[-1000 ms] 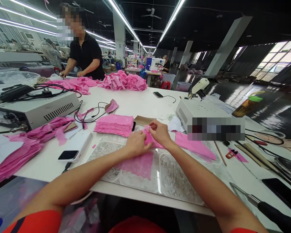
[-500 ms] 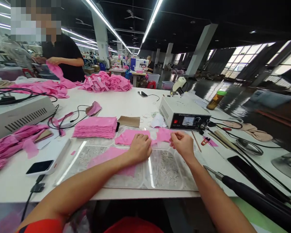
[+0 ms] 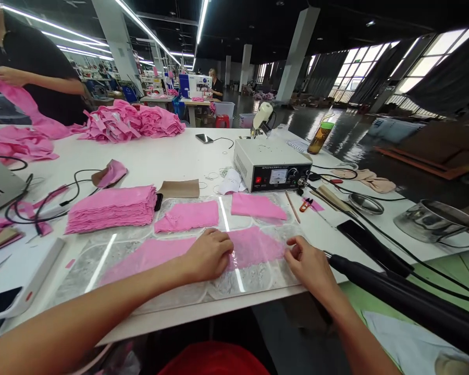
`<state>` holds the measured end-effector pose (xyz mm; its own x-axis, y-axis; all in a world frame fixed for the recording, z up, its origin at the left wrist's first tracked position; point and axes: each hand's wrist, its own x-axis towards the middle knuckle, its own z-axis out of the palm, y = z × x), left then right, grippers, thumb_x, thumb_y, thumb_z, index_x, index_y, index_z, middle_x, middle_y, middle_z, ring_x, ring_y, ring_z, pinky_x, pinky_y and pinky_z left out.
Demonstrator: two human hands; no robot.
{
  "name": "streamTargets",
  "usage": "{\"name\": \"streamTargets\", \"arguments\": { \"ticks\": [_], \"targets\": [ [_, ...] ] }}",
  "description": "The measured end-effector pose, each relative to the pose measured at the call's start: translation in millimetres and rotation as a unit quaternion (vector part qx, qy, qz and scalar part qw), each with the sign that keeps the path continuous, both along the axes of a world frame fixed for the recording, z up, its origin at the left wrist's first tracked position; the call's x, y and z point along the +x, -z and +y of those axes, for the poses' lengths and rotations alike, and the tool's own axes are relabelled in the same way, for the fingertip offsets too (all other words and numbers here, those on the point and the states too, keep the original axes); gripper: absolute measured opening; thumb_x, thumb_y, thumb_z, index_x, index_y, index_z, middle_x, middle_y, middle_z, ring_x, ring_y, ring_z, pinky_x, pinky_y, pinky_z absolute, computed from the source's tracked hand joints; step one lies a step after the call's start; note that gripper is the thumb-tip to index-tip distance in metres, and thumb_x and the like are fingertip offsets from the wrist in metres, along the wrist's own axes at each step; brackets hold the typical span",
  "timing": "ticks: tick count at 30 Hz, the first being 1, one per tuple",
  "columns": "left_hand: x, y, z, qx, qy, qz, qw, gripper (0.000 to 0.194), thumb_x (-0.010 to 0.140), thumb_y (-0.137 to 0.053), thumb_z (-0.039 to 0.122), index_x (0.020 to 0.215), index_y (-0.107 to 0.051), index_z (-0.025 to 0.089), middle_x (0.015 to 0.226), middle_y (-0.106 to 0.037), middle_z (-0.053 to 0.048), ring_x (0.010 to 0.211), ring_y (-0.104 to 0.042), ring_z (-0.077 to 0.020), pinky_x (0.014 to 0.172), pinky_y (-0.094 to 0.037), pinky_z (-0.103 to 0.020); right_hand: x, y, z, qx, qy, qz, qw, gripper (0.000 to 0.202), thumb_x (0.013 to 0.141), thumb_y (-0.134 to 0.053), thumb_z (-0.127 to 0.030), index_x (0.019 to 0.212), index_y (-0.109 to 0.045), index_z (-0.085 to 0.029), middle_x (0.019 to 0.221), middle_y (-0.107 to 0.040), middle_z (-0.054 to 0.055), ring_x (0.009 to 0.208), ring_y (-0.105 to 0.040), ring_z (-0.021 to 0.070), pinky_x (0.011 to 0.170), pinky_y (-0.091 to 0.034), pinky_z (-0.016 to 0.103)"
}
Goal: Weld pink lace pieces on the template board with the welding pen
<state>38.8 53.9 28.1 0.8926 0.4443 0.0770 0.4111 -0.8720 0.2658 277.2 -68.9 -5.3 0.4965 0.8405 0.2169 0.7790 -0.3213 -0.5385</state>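
A sheer pink fabric piece (image 3: 256, 247) lies on the lower right part of a clear plastic template board (image 3: 160, 294). My left hand (image 3: 211, 255) rests at the piece's left edge, fingers bent and close together on it. At its pointed right end, my right hand (image 3: 308, 265) has thumb and fingertips pinched at the cloth. Above it lies another pink piece (image 3: 258, 207), flat, and to the left is a wrinkled pink piece (image 3: 187, 216). My left forearm partly covers a larger sheer pink piece (image 3: 152, 255).
Left of the board stands a stack of pink fabric pieces (image 3: 111, 208). Behind it sits a control box (image 3: 277, 174) with a dial. A black-handled tool (image 3: 394, 297) with a cable, orange snips (image 3: 306, 204) and a metal cup (image 3: 433, 221) lie right. A co-worker (image 3: 39, 73) handles pink cloth.
My view has turned to the right. Both hands have come nearer the board's front edge, and a sheer pink piece now lies on its lower right part, which was bare.
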Motion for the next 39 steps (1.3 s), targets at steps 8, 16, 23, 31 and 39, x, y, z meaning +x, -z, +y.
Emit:
{"name": "streamTargets", "arguments": {
  "ticks": [8,16,23,31,39],
  "targets": [
    [64.3,-11.8,87.9,-0.042,-0.127,0.024,0.991,0.021,0.093,-0.057,0.03,0.105,-0.062,0.013,0.106,-0.063,-0.006,0.093,-0.062,-0.018,0.083,-0.053,-0.037,1.3,-34.1,105.7,0.084,-0.062,0.015,0.994,0.014,0.073,-0.049,-0.025,0.072,-0.063,-0.022,0.07,-0.067,0.002,0.066,-0.058,0.0163,0.062,-0.039,0.028],
    [91.2,7.4,118.9,-0.097,-0.114,0.049,0.987,0.033,0.093,-0.058,0.035,0.118,-0.057,0.015,0.118,-0.06,-0.009,0.101,-0.061,-0.0205,0.086,-0.054,-0.041,20.0,-2.3,126.1,0.093,-0.099,0.037,0.99,0.018,0.071,-0.05,-0.026,0.071,-0.067,-0.021,0.065,-0.066,0.001,0.06,-0.057,0.0149,0.059,-0.04,0.027],
    [94.6,11.9,131.1,-0.134,-0.093,0.04,0.986,0.033,0.093,-0.058,0.035,0.119,-0.057,0.015,0.119,-0.059,-0.009,0.102,-0.061,-0.0213,0.086,-0.054,-0.041,13.9,4.8,124.8,0.096,-0.145,0.029,0.984,0.018,0.073,-0.051,-0.023,0.073,-0.069,-0.021,0.071,-0.067,0.001,0.066,-0.058,0.0146,0.066,-0.043,0.027],
    [94.9,5.1,136.4,-0.169,-0.086,0.042,0.981,0.033,0.092,-0.058,0.036,0.117,-0.058,0.014,0.117,-0.06,-0.008,0.101,-0.061,-0.0217,0.085,-0.054,-0.04,6.1,11.7,126.3,0.112,-0.157,-0.015,0.981,0.019,0.079,-0.053,-0.025,0.084,-0.071,-0.021,0.086,-0.067,0.005,0.078,-0.06,0.0171,0.072,-0.047,0.03],
    [95.8,-11.6,135.6,-0.183,-0.086,0.029,0.979,0.032,0.092,-0.058,0.035,0.116,-0.059,0.014,0.116,-0.06,-0.008,0.099,-0.061,-0.021,0.084,-0.054,-0.039,-2.1,12.4,130.1,0.123,-0.16,-0.084,0.976,0.022,0.076,-0.061,-0.031,0.094,-0.069,-0.021,0.098,-0.061,0.008,0.096,-0.057,0.023,0.076,-0.049,0.034]
  ]
}}
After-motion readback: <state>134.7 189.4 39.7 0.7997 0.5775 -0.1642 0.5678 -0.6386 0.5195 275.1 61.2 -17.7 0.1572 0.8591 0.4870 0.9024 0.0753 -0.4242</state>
